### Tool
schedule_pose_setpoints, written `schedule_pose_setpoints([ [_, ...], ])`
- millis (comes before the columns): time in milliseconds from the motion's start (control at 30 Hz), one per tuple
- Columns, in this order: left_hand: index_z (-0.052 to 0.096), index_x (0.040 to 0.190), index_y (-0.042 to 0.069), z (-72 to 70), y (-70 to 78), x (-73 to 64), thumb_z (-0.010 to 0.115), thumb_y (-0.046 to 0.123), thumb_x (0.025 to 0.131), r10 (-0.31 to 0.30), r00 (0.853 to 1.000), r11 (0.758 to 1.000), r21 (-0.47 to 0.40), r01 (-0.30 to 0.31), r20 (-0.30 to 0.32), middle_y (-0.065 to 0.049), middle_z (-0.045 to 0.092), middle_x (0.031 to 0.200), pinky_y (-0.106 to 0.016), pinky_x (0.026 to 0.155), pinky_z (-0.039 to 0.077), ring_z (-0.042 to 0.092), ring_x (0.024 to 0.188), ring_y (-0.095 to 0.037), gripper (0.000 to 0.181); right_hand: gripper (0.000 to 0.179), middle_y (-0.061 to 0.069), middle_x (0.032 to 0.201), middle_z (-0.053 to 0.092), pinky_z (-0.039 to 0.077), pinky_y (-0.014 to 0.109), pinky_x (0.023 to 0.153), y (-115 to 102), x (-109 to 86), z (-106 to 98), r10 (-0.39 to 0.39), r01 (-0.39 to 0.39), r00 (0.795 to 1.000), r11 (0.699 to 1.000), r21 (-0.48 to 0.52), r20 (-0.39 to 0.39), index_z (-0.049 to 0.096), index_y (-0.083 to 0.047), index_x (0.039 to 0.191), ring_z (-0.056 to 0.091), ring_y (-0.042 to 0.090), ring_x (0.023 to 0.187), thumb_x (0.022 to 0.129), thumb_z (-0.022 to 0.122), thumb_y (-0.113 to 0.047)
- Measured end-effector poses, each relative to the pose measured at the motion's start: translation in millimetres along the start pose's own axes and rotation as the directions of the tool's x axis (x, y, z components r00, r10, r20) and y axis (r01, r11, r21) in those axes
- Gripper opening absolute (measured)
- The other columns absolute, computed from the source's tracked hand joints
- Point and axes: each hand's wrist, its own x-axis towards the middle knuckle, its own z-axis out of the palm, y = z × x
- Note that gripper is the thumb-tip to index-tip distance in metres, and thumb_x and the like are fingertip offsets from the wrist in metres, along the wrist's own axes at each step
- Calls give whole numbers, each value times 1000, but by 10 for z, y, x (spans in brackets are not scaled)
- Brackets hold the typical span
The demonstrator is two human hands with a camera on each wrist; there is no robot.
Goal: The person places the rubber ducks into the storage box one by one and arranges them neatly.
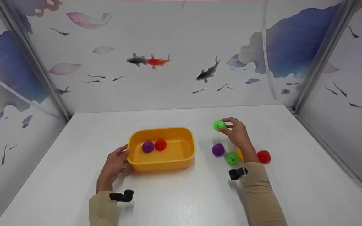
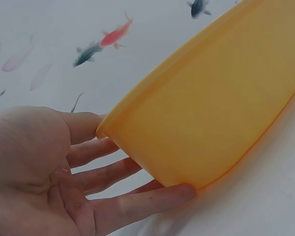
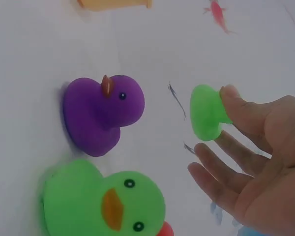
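Observation:
My left hand (image 1: 114,164) rests against the left end of a yellow plastic bin (image 1: 162,167), its fairly straight fingers touching the outer wall (image 2: 206,98) and rim. Inside the bin sit a purple toy duck (image 1: 148,146) and a red one (image 1: 160,144). To the right of the bin, my right hand (image 1: 238,133) pinches a small green toy duck (image 1: 218,126) between thumb and fingers, above the table. Below that hand stand another purple duck (image 3: 101,115) and a second green duck (image 3: 103,201). A yellow toy (image 1: 240,154) is mostly hidden behind the right wrist.
A red toy duck (image 1: 264,156) stands just right of the right forearm. The white table (image 1: 174,197) is enclosed by printed panels (image 1: 181,88) with fish and petals at the back and sides. Metal posts (image 1: 320,59) mark the corners.

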Motion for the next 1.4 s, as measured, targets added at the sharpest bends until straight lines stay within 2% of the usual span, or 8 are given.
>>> schedule_pose_setpoints([
  [133, 29, 159, 18, 0, 12, -1, 45, 39, 107, 0, 1000, 1000, 5, 0, 7, -16, 43, 157, -42, 103, 55, 52, 134, -35, 58, 42, 18, 149, 49, 50, 49, 108, -46, -2, 56, -21, 21, 1000, 1000, 23, 20, 56, -6, 136, 53, 39, 135, 96, 67, -15],
  [367, 29, 159, 18, 11, 41, -6, 46, 37, 107, -4, 1000, 1000, -20, 4, 14, -16, 43, 156, -41, 100, 57, 54, 132, -35, 58, 46, 13, 150, 48, 47, 51, 111, -125, 22, 153, 40, -44, 997, 997, 57, 60, 53, -11, 138, 50, 36, 139, 96, 68, -21],
  [567, 30, 158, 18, 2, 46, -5, 46, 38, 107, 0, 1000, 1000, -13, 1, 17, -15, 44, 156, -42, 104, 54, 53, 133, -34, 57, 47, 13, 148, 50, 48, 48, 111, -196, 27, 235, 35, -44, 995, 994, 99, 94, 51, -11, 138, 50, 35, 139, 96, 68, -23],
  [800, 32, 157, 17, -8, 31, 14, 46, 35, 107, 16, 1000, 999, -41, -16, 8, -16, 44, 155, -40, 92, 61, 57, 127, -35, 55, 43, 10, 148, 52, 47, 47, 113, -268, 13, 368, -7, -17, 989, 988, 156, 149, 55, -12, 135, 49, 33, 140, 96, 69, -24],
  [1033, 31, 158, 17, 1, 9, 16, 46, 36, 107, 6, 1000, 999, -36, -6, 1, -16, 42, 156, -39, 93, 60, 56, 129, -36, 56, 43, 6, 143, 58, 48, 45, 111, -353, 12, 512, 5, -37, 978, 988, 151, 208, 61, -18, 131, 50, 32, 139, 92, 74, -29],
  [1400, 31, 158, 17, -5, 23, -8, 46, 38, 107, -8, 1000, 1000, -24, 8, 0, -16, 42, 157, -36, 93, 60, 57, 129, -34, 57, 37, 8, 139, 59, 50, 45, 109, -499, -9, 650, -32, 0, 976, 989, 148, 215, 63, -14, 124, 55, 30, 134, 90, 75, -25],
])
